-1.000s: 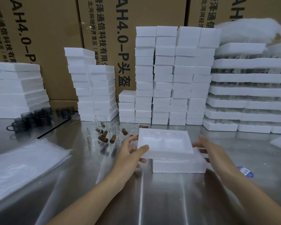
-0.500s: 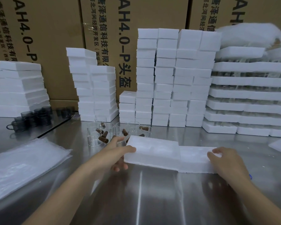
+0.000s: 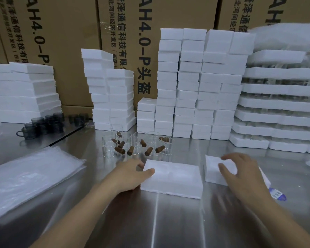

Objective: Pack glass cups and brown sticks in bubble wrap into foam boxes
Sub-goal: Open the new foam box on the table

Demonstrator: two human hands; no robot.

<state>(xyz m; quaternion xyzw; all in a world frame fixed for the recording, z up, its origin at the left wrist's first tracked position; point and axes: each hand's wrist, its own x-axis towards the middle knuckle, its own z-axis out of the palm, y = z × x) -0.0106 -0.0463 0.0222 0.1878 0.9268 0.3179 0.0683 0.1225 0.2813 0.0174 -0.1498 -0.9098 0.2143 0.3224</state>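
Plainly white, rough-edged foam box; left hand gripping.

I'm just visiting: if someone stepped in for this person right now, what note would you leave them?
Left-hand grip holds the left end of the nearer white foam box half; right-hand grip curls over the second white foam half.
Clear glass cups and brown sticks wait behind; bubble wrap sheets lie left.
Done: halves lie apart, nothing packed yet. Left: wrap, pack, close.
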